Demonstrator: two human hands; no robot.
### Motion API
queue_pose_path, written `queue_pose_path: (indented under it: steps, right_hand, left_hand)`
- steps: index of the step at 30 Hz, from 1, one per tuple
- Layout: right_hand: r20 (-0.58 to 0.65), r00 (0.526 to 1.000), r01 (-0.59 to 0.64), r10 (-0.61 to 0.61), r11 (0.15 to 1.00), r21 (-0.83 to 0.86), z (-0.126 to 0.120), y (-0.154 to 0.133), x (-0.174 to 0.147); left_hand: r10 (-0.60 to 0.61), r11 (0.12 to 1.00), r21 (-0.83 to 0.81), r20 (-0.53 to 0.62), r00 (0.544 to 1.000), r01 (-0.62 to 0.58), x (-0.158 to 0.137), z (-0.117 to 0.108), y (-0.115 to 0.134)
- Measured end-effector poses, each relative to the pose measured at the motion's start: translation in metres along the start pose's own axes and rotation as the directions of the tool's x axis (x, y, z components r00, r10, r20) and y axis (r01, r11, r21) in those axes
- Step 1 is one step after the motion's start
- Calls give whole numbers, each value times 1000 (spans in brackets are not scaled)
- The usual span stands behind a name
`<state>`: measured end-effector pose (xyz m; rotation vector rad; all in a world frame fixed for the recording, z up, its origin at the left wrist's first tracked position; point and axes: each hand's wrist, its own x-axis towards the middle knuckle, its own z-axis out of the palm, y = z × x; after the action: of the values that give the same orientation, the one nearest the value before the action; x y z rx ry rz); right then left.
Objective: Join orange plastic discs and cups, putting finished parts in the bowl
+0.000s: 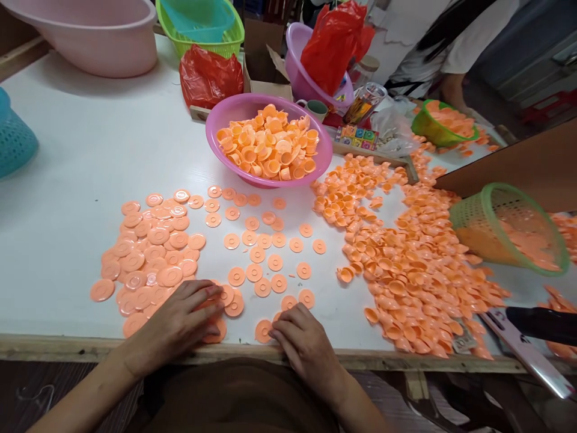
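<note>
Small flat orange plastic discs with a raised ring, like toy saucers [157,236], lie on the white table in front of me. My left hand [184,316] rests at the right edge of the overlapping heap, fingers stretched out and a little apart over several discs. One saucer [234,304] lies by its fingertips. My right hand [306,340] is low over the table near the front edge, fingers extended and slightly bent. Its fingertips touch the rim of a single saucer [262,331]; another is partly hidden beneath the hand. Both thumbs are mostly hidden. Loose saucers are scattered between and beyond the hands.
A pink basin [215,141] of orange toy cups [270,144] stands ahead. Orange pieces [415,270] spread across the right side, beside a tipped green basket [489,207]. A long pale metal tool [527,355] overhangs the front edge. Another person's arm [453,90] shows behind.
</note>
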<state>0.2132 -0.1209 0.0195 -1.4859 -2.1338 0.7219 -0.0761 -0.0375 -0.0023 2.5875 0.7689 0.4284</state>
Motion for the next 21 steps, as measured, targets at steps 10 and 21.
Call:
queue_pose_path:
  steps: [10,21]
  right_hand:
    - [80,981,-169,174,983,-64,42,-25,59]
    - [2,964,-266,267,962,-58,48,-28,72]
  left_hand:
    - [-189,980,18,-202,961,196,-17,-15,-19]
    - [-255,965,-78,-52,966,250,21,8,-11]
